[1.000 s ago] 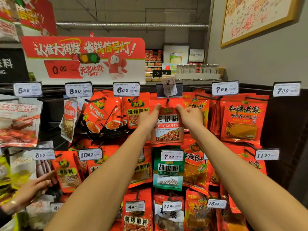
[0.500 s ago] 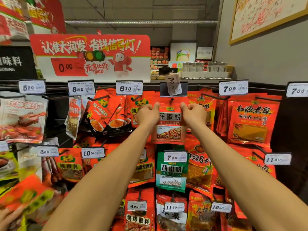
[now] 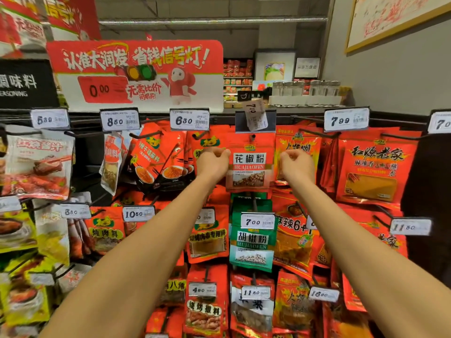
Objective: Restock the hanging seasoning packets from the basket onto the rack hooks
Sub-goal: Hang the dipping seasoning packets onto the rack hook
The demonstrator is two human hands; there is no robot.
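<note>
Red foil covered most of the rack, and in the top row the red HUAJIAOFEN packet (image 3: 249, 164) hung flat from a black hook (image 3: 252, 137) whose tip showed through the hole near the packet's upper edge. Both arms reached up toward it from the bottom of the view, cut off at the frame's lower edge. The left hand (image 3: 212, 160) sat at the packet's left edge with its fingers curled inward; whether the fingertips pinched the foil or merely lay against it could not be told, since the back of the hand hid them. The right hand (image 3: 295, 163) was just off the packet's right edge, its fingers loosely curled and apparently holding nothing, in front of a neighbouring flame-printed packet (image 3: 298, 145). Above the hook a black label holder (image 3: 255, 119) carried a crooked, tilted price slip (image 3: 255, 115) reading 7.00. Directly below hung a green HUJIAOFEN packet (image 3: 251, 245) behind its own 7.00 tag (image 3: 257, 222). The forearms hid much of the lower rows, so several packets showed only as slivers. The left side of the rack was smeared and blurred, the printing on its yellow and white packs unreadable. No basket could be made out. A large red promotional sign (image 3: 136, 74) with a 0.00 price stood above the rack, its lower edge behind the price tags.
</note>
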